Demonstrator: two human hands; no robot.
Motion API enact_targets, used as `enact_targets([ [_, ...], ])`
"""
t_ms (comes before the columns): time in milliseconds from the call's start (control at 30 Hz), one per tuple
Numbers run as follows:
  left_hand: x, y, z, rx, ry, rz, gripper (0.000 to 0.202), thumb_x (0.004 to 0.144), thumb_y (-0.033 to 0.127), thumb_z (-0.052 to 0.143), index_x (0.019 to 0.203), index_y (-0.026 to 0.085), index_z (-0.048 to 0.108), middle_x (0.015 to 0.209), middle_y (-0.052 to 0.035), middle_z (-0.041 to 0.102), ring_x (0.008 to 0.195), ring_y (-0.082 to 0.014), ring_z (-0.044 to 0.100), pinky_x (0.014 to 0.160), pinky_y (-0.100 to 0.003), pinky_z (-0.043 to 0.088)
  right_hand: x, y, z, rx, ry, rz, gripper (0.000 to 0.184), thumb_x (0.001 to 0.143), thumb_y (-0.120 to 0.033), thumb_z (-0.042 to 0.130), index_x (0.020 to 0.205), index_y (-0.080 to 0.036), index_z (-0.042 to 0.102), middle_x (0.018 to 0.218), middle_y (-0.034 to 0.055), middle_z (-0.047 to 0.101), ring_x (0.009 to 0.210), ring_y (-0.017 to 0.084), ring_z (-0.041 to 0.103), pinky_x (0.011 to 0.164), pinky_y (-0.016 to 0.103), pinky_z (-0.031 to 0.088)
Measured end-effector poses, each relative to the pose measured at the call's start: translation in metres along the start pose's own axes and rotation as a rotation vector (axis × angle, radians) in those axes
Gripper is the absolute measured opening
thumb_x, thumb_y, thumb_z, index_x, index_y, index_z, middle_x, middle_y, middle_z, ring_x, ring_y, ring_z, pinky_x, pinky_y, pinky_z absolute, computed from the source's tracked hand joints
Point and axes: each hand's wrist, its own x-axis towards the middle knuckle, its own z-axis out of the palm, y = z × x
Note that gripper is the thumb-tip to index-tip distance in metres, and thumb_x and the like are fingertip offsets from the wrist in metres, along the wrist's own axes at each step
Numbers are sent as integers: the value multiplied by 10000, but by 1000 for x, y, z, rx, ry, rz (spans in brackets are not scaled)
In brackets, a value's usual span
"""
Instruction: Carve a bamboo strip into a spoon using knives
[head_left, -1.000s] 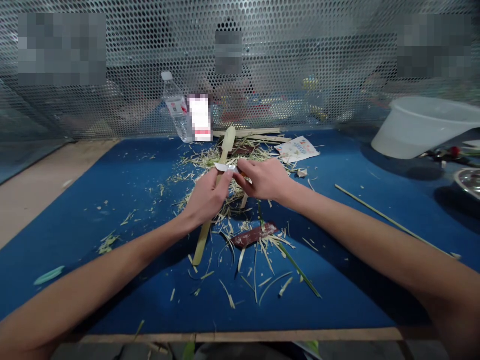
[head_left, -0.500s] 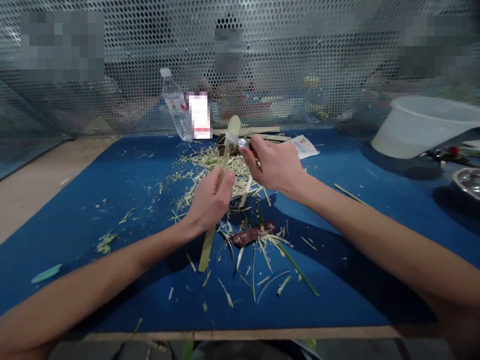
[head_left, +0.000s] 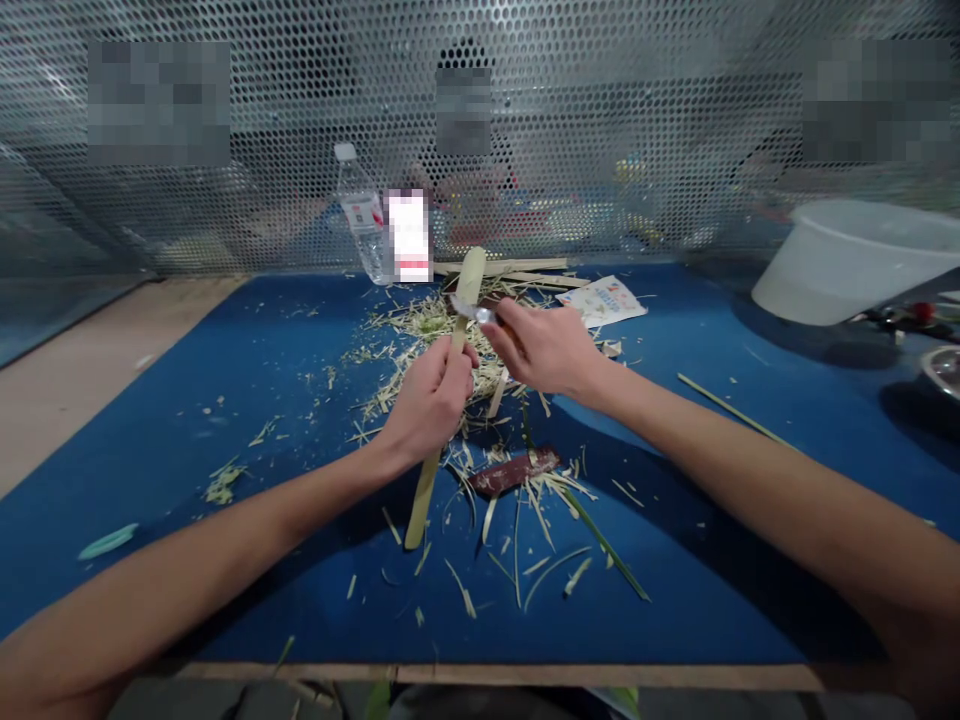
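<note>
My left hand (head_left: 429,402) is closed round the middle of a long pale bamboo strip (head_left: 471,272) that points away from me, its near end resting on the blue mat (head_left: 225,380). Just to the right, my right hand (head_left: 546,348) grips a small knife (head_left: 474,313) whose short blade lies across the strip a little above my left fingers. Under and around both hands lies a heap of pale bamboo shavings (head_left: 420,325).
A brown sheath-like piece (head_left: 514,472) lies near my wrists. A water bottle (head_left: 361,215) and bamboo slats (head_left: 517,268) stand by the perforated metal screen (head_left: 600,100). A white tub (head_left: 855,260), a thin stick (head_left: 731,410) and a printed card (head_left: 604,300) lie right. People sit behind the screen.
The knife first slid up the strip from beside my left fingers to near its tip, then came back down part of the way. My left hand kept its hold.
</note>
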Motion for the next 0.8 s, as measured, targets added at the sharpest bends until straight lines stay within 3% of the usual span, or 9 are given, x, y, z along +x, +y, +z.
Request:
enact_targets([
  [167, 1, -4, 0, -27, -20, -1, 121, 942, 258, 391, 853, 207, 454, 569, 67, 379, 460, -63, 344, 462, -216, 290, 3, -4, -10, 316, 73, 105, 394, 946, -554, 328, 902, -206, 509, 636, -9, 531, 531, 129, 414, 543, 292, 255],
  [300, 3, -5, 1, -36, -35, 1, 119, 931, 223, 382, 820, 205, 417, 583, 65, 391, 463, -60, 342, 460, -212, 287, 4, -19, -13, 660, 22, 224, 339, 854, -536, 547, 941, -208, 537, 696, -16, 559, 582, 119, 457, 563, 280, 329],
  [400, 2, -4, 3, -53, -56, -7, 121, 924, 201, 386, 804, 204, 397, 593, 66, 390, 466, -57, 347, 463, -211, 297, 7, -24, -10, 858, 0, 266, 266, 856, -465, 573, 870, -199, 568, 742, 5, 585, 595, 111, 469, 560, 282, 359],
  [567, 2, -3, 1, -90, -28, 14, 140, 947, 235, 382, 817, 200, 419, 578, 72, 349, 452, -52, 322, 447, -213, 274, 13, -15, -6, 1157, 14, 344, 166, 852, -377, 595, 811, -225, 539, 507, -71, 425, 418, 86, 361, 423, 270, 302],
  [700, 4, -4, -1, -87, -17, 29, 137, 959, 246, 376, 846, 199, 438, 570, 73, 338, 451, -55, 316, 442, -215, 265, 14, -13, -6, 1281, 134, 422, 182, 872, -357, 553, 756, -249, 464, 446, -105, 327, 357, 76, 276, 372, 264, 246],
  [800, 4, -4, 0, -81, -27, 42, 142, 960, 251, 380, 840, 197, 433, 573, 72, 346, 458, -57, 323, 449, -215, 277, 12, -18, -7, 1202, 69, 417, 225, 876, -400, 551, 733, -236, 495, 462, -85, 372, 383, 79, 317, 386, 267, 267],
])
